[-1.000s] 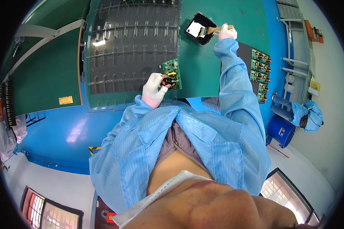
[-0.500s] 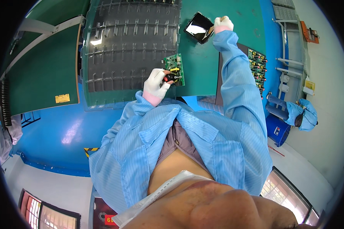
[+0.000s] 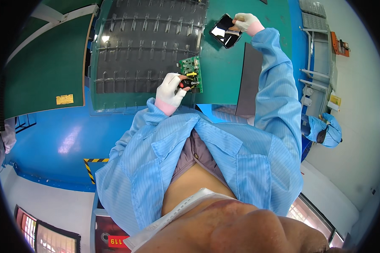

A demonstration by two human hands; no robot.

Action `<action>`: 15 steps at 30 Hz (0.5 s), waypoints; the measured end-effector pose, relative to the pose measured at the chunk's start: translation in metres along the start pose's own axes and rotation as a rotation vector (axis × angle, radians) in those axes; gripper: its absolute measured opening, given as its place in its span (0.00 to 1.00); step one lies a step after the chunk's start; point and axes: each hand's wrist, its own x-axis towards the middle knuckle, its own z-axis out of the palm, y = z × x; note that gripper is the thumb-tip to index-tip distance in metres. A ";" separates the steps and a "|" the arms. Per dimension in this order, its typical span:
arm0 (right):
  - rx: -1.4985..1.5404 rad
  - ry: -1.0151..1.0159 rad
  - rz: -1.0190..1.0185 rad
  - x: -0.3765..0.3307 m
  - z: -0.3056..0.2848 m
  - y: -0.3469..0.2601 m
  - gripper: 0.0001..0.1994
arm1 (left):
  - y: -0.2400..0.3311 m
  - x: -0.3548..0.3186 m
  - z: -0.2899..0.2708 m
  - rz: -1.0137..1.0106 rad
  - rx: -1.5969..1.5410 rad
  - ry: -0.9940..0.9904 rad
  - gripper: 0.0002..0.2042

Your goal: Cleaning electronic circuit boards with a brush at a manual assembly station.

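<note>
Left hand point(image 3: 169, 89), white-gloved, pinching the near end of a small green circuit board point(image 3: 191, 74) between thumb and fingers, right by its yellow and red parts; board lying at the edge of the green mat point(image 3: 217, 63), just beside the black ribbed tray point(image 3: 147, 46) under its clear cover. Right hand point(image 3: 245, 22), also gloved, stretched far forward and closed round a thin brush-like tool — exact kind too small to tell — with the tip touching a small black dish point(image 3: 224, 30) with a pale patch inside. Dark flat sheet point(image 3: 249, 80) lying between the board and the right sleeve.

Probably loading the tool at the dish, for work on the board. Best done with a light dip, no overfilling, and excess wiped on the dish rim. Worth holding the board by its edge only — fingers off the components — and flat and steady on the mat, ready for the tool. Short, direct path from dish to board, clear of the tray cover.
</note>
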 end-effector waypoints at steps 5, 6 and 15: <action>-0.266 -0.171 -0.216 0.015 0.011 0.028 0.07 | 0.002 0.000 -0.004 0.006 -0.012 0.025 0.17; -0.326 -0.198 -0.211 0.015 0.013 0.025 0.07 | 0.002 0.000 -0.005 0.011 -0.016 0.035 0.17; -0.234 -0.157 -0.192 -0.019 -0.013 0.019 0.06 | 0.019 0.023 -0.019 0.045 0.039 0.060 0.18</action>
